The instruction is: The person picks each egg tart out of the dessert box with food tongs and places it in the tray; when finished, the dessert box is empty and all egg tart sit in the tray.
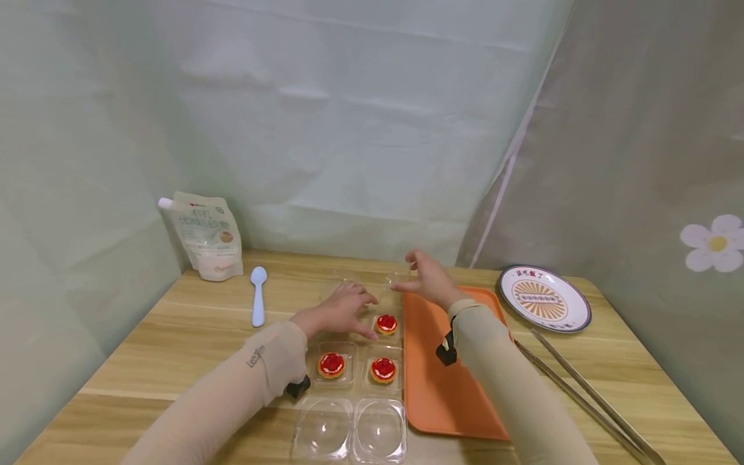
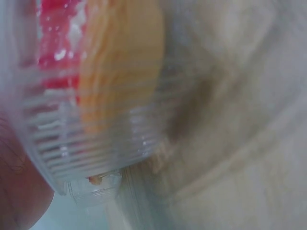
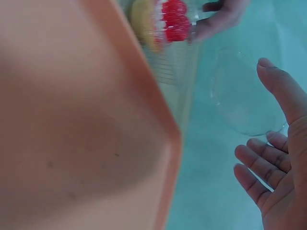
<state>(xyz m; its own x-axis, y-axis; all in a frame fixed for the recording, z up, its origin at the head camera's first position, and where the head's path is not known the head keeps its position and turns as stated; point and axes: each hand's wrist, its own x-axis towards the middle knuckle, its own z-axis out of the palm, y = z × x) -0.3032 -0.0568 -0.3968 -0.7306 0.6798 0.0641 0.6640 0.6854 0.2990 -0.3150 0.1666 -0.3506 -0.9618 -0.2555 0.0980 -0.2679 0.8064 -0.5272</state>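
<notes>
Head view: three red-topped tarts (image 1: 383, 370) show in clear plastic boxes (image 1: 349, 352), with bare domes (image 1: 380, 416) in front. Left hand (image 1: 341, 310) spreads loosely over the farther one; right hand (image 1: 433, 281) is wide. Left wrist: tart behind ribbed plastic — box seems light, flexy, slippery, so take the rim; topping's probably fragile. Right wrist: thumb and fingers (image 3: 273, 79) gape around a clear lid (image 3: 244, 100) — contact unclear.

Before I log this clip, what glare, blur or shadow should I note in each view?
Head: bright glare spots on the empty clear plastic sections nearest the camera. Left wrist: the tart is blurred behind a ribbed plastic wall, and the tabletop is soft. Right wrist: the orange tray is out of focus, with dark shadow across it; the right hand looks sharper.
</notes>
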